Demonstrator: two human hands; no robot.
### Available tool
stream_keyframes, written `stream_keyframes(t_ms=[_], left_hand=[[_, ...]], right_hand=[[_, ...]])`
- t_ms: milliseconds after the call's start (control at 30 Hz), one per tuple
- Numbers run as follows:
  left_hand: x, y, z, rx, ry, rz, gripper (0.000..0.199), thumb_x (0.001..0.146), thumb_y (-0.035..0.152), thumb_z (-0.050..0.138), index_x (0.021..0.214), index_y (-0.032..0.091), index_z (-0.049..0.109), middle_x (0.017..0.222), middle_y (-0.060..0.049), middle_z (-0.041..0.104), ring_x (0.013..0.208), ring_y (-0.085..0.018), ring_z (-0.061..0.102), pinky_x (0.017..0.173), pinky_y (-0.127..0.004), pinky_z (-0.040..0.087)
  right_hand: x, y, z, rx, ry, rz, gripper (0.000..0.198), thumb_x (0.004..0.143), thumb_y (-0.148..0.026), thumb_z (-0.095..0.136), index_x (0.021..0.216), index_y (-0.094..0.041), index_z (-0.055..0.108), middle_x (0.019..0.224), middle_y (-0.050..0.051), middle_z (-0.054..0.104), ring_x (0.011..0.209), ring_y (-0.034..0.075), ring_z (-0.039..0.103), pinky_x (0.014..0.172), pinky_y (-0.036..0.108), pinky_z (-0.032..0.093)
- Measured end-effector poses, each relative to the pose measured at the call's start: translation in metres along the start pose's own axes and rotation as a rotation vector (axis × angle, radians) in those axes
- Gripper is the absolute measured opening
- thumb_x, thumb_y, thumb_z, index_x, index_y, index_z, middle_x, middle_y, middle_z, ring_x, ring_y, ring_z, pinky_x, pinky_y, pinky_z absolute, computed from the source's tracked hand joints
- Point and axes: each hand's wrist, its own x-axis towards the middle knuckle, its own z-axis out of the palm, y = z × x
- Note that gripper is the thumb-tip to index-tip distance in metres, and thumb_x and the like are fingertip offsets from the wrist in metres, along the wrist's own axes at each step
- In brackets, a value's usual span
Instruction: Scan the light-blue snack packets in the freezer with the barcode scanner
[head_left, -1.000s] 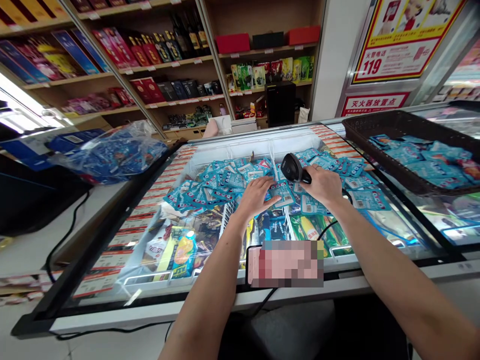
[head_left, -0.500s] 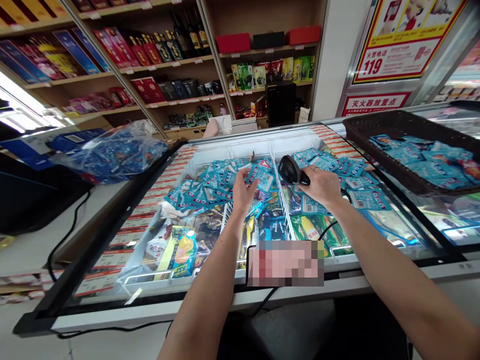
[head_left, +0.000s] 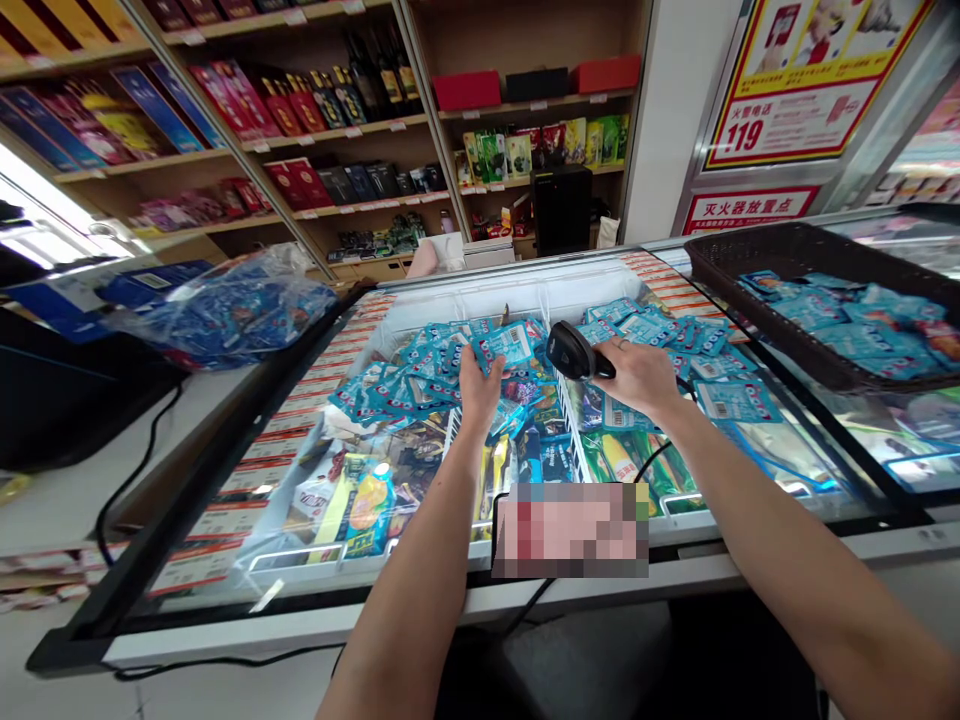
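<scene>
My left hand (head_left: 478, 392) has its thumb and fingers around the edge of a small light-blue packet (head_left: 513, 344), whose pale printed side faces up. The packet is over the left pile of similar blue packets (head_left: 409, 375), on the chest freezer's glass top. My right hand (head_left: 641, 378) is wrapped round the handle of a black barcode scanner (head_left: 570, 350). Its head points left, toward the held packet, and a black cable trails below the hand. More blue packets (head_left: 739, 400) lie to the right, some partly hidden by my right hand.
A phone with a blurred screen (head_left: 570, 530) sits at the freezer's front edge. At right stands a dark brown basket (head_left: 795, 350) with blue packets inside. A clear plastic bag of blue packs (head_left: 247, 310) is at left. Stocked shelves (head_left: 352, 130) line the back.
My left hand has shifted slightly left and down, and its packet has moved left and up. The scanner has swung a little left in my right hand.
</scene>
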Motion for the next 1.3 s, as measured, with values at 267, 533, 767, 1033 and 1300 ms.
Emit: stream_keyframes(t_ms=[267, 533, 767, 1033, 1300], left_hand=[[-0.0008, 0.0039, 0.0013, 0.005, -0.013, 0.01, 0.036, 0.08, 0.041, 0.058, 0.102, 0.019, 0.041, 0.089, -0.002, 0.051, 0.07, -0.012, 0.06, 0.058, -0.028, 0.057], [-0.0017, 0.0026, 0.0016, 0.051, -0.043, 0.015, 0.036, 0.081, 0.04, 0.057, 0.107, 0.021, 0.041, 0.09, -0.002, 0.053, 0.072, -0.014, 0.062, 0.058, -0.029, 0.056], [-0.0029, 0.0079, 0.0009, 0.081, -0.032, 0.005, 0.035, 0.08, 0.038, 0.058, 0.106, 0.021, 0.042, 0.087, -0.002, 0.054, 0.073, -0.015, 0.063, 0.055, -0.026, 0.054], [-0.0028, 0.0049, 0.0016, 0.09, -0.033, 0.008, 0.036, 0.081, 0.038, 0.056, 0.109, 0.021, 0.041, 0.091, -0.002, 0.054, 0.07, -0.013, 0.063, 0.058, -0.027, 0.054], [-0.0025, 0.0049, 0.0016, 0.114, -0.041, 0.016, 0.039, 0.082, 0.042, 0.055, 0.111, 0.021, 0.041, 0.089, -0.003, 0.055, 0.072, -0.015, 0.064, 0.056, -0.027, 0.053]], right_hand=[[-0.0007, -0.0034, -0.0025, 0.051, -0.062, -0.102, 0.033, 0.083, -0.037, 0.051, 0.111, -0.022, 0.06, 0.098, 0.005, 0.066, 0.083, 0.02, 0.06, 0.065, 0.028, 0.032], [-0.0003, -0.0049, -0.003, 0.062, -0.05, -0.142, 0.034, 0.083, -0.038, 0.051, 0.111, -0.021, 0.059, 0.102, 0.006, 0.065, 0.083, 0.019, 0.059, 0.067, 0.027, 0.033], [-0.0008, -0.0058, -0.0029, 0.065, 0.0, -0.181, 0.032, 0.085, -0.039, 0.048, 0.108, -0.02, 0.059, 0.096, 0.005, 0.065, 0.079, 0.018, 0.059, 0.066, 0.027, 0.033], [-0.0002, -0.0056, -0.002, 0.069, 0.005, -0.202, 0.031, 0.085, -0.039, 0.048, 0.107, -0.02, 0.059, 0.094, 0.005, 0.065, 0.077, 0.017, 0.058, 0.066, 0.027, 0.034], [0.0, -0.006, -0.0027, 0.08, -0.015, -0.193, 0.031, 0.085, -0.039, 0.049, 0.107, -0.02, 0.059, 0.095, 0.005, 0.065, 0.08, 0.018, 0.058, 0.067, 0.027, 0.033]])
